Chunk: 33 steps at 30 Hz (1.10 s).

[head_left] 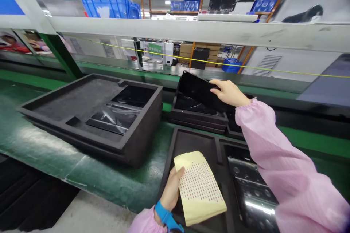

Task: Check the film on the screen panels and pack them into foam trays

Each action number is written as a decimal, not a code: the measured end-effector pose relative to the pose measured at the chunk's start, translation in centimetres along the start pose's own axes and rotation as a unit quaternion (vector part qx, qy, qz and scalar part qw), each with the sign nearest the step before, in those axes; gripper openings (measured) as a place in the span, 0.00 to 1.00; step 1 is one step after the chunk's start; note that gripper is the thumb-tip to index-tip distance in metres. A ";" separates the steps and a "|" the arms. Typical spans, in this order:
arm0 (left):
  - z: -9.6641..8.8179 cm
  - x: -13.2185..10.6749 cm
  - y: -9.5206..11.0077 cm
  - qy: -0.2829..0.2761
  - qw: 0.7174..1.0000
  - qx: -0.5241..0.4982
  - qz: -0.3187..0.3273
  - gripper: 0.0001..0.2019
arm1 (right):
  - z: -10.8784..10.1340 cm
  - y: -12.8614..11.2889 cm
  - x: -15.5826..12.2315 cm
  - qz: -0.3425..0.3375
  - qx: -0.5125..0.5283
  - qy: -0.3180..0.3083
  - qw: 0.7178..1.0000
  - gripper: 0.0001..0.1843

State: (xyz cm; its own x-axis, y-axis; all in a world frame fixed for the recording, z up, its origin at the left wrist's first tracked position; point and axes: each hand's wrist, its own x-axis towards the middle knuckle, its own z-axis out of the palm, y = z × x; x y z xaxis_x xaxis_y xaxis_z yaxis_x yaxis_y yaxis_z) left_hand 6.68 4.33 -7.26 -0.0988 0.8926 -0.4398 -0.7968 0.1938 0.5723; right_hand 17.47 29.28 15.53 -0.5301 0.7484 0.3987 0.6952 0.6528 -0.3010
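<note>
My left hand (172, 185) grips a yellow sheet of small red dot stickers (201, 185), thumb on its face, above the near black foam tray (195, 139). Farther off, my right hand (228, 91) pinches the edge of a flat black glass panel (195, 86), which is tilted up over a stack of foam trays (201, 125). Beneath that panel, another dark panel (188, 103) lies in the top tray. In the near tray's right compartment rests a glossy black panel (246, 185), partly covered by my right sleeve.
On the left of the green bench (153, 182) stands a stack of foam trays (133, 145) holding a dark film-covered panel (117, 116). A white shelf beam (177, 29) crosses above, with a blue crate (109, 7) on it. A yellow cord (207, 60) runs behind the trays.
</note>
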 end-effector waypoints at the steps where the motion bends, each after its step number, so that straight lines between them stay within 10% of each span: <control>1: 0.0 0.0 0.0 0.000 1.000 0.000 0.000 0.20 | 0.5 -0.2 0.0 -0.012 -0.024 -0.005 1.000 0.18; 10: -0.1 0.1 -0.2 0.008 1.000 -0.002 0.012 0.19 | 9.8 4.3 -3.0 -0.081 -0.090 -0.043 0.992 0.15; 17: -0.2 0.3 -0.4 0.008 1.000 -0.013 0.005 0.19 | 11.9 6.9 -2.6 -0.087 -0.044 -0.087 0.991 0.16; 25: 0.0 0.2 0.1 0.026 0.998 -0.039 0.044 0.19 | 9.9 4.5 -0.6 -0.040 0.097 -0.145 0.984 0.17; 33: 0.4 -0.1 1.0 0.141 0.967 -0.171 0.129 0.31 | 5.6 -3.3 -12.2 -0.073 0.264 -0.397 0.876 0.42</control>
State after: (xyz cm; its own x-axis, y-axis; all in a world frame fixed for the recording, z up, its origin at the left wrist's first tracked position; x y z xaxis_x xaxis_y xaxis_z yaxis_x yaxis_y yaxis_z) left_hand 6.09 4.63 -6.38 -0.4403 0.7374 -0.5122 -0.8697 -0.2085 0.4474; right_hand 18.94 18.64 6.81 -0.9109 0.3614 -0.1992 0.3818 0.5551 -0.7390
